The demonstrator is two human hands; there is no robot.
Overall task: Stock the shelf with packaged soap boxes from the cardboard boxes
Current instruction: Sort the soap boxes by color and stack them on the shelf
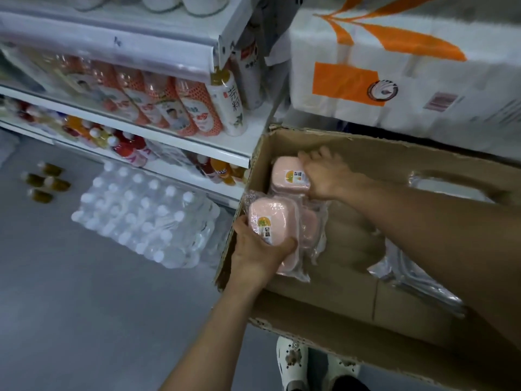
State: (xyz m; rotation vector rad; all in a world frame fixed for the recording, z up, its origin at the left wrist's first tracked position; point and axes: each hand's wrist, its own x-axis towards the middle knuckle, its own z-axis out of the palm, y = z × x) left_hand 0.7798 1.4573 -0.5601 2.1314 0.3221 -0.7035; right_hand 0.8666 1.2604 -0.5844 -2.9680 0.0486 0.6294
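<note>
An open cardboard box (pixel 352 280) fills the right half of the view. Several pink soap packs in clear wrap lie stacked at its left end. My left hand (pixel 258 251) grips the nearest pink pack (pixel 270 218) from its lower edge, thumb and fingers curled round it. My right hand (pixel 324 174) reaches across the box and holds the far pink pack (pixel 287 176) at its right side. Empty clear wrappers (pixel 414 280) lie in the right part of the box.
White shelves (pixel 174 139) on the left carry orange-labelled bottles and drink bottles. A shrink-wrapped pack of water bottles (pixel 143 218) and several small bottles (pixel 45 182) sit on the grey floor. A white and orange bulk pack (pixel 408 66) stands behind the box. White shoes (pixel 293 362) show below.
</note>
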